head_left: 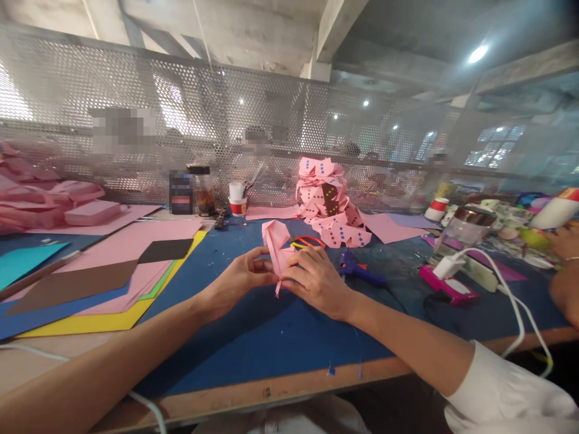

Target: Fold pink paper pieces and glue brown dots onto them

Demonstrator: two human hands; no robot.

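Observation:
A folded pink paper piece (275, 241) is held up over the blue work mat (253, 343) between my two hands. My left hand (246, 268) pinches its lower left side with thumb and fingers. From the other side my right hand (316, 277) grips the same paper, fingers curled over its edge. Just behind the right hand lie red and yellow rings (312, 242), partly covered by it. A blue hot glue gun (362, 270) rests on the mat to the right of that hand. Farther back stands a pile of folded pink paper pieces with printed dots (323, 196).
Coloured sheets (104, 280) lie stacked at left, near pink foam-like pieces (45, 193). A lidded jar (205, 193) and a red-white cup (237, 202) stand by the perforated screen (271, 108). At right are a pink power strip (447, 286), white cables and another person's arm (565, 283).

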